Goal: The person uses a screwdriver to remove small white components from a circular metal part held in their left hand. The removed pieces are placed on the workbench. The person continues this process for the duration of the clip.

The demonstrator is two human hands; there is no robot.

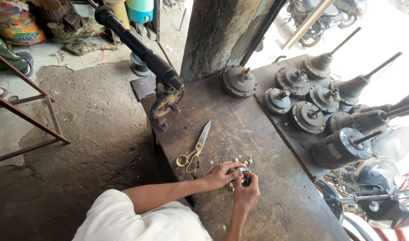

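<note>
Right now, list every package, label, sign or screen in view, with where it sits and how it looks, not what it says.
Printed sack: top left corner on the floor, bulging, yellow and orange with green and red patches.
Label on the dark cylindrical motor: right side of the workbench, a small pale rectangle on its body.
Signs or screens: none in view.

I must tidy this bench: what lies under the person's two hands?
Under the left hand and right hand sits a small round metal part on the wooden table, with white scraps around. Its middle is covered by fingers.
</note>
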